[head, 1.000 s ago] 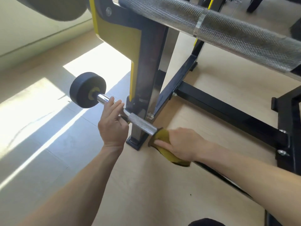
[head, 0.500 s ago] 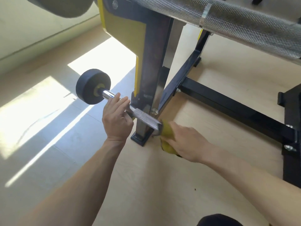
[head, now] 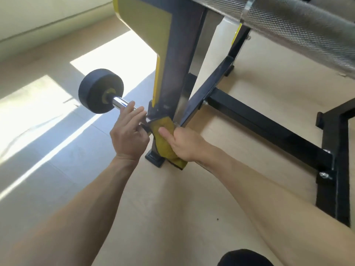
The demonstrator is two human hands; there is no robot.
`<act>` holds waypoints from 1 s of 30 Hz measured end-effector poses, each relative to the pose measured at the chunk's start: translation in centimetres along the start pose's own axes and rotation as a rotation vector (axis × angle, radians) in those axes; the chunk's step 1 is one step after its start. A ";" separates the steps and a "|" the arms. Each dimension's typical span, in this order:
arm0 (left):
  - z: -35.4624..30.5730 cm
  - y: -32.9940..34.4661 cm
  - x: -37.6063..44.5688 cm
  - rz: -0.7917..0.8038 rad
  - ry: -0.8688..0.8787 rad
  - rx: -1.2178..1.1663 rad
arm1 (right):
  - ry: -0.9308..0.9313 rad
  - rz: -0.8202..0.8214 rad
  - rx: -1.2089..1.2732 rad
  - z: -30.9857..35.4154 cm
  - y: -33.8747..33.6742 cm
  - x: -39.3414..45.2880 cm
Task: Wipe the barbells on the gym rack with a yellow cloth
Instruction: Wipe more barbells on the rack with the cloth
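Head view. A low barbell (head: 117,102) lies across the base of the gym rack (head: 172,77), its black end weight (head: 100,94) projecting to the left of the rack's upright post. The chrome shaft runs from the weight toward the post.

The left hand (head: 128,135) grips the shaft just right of the weight, fingers curled over the top of the bar. The right hand (head: 184,144) holds the yellow cloth (head: 163,135) wrapped against the bar, directly beside the left hand and touching the foot of the post. The thumb lies flat across the cloth; the other fingers are hidden behind it, so their curl cannot be confirmed, but the cloth is pinned between thumb and palm. The cloth's lower end hangs down near the post's black foot (head: 154,160).

A second, larger knurled bar (head: 299,29) crosses the upper right, close to the camera. Black cross-members (head: 265,129) of the rack run over the pale wood floor (head: 211,189). Sunlight patches fall on the floor at left.
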State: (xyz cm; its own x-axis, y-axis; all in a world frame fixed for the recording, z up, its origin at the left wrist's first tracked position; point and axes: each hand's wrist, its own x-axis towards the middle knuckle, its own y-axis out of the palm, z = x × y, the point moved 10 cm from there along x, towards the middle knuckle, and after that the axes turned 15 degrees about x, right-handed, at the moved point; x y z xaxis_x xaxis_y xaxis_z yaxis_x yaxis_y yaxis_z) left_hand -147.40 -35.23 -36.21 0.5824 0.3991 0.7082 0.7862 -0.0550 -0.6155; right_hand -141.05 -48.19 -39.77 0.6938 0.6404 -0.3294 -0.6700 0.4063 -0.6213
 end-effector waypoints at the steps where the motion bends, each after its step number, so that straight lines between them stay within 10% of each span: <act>1: -0.1 -0.2 -0.1 -0.014 0.034 0.020 | -0.049 -0.030 -0.086 -0.1 -0.2 -1.1; 10: -0.3 -0.7 -0.2 -0.115 0.046 -0.017 | 0.323 0.340 0.506 -8.5 -2.0 -10.8; 17: 0.1 -0.3 -0.4 -0.118 -0.011 -0.053 | -0.032 0.157 -0.078 -0.8 -0.4 -1.6; 22: 0.2 0.3 -0.2 -0.015 -0.009 -0.026 | -0.207 -0.318 -0.640 3.7 0.5 -1.1; 30: 0.0 0.4 -0.1 0.175 0.046 -0.017 | -0.187 -0.275 -0.736 -3.9 -2.2 -13.1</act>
State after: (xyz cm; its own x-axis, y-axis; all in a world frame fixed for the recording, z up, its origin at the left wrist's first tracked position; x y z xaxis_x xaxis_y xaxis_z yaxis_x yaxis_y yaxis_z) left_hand -147.19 -35.29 -36.54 0.7189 0.3404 0.6061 0.6753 -0.1352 -0.7250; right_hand -147.60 -60.08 -36.86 0.7090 0.7050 -0.0126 -0.0910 0.0738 -0.9931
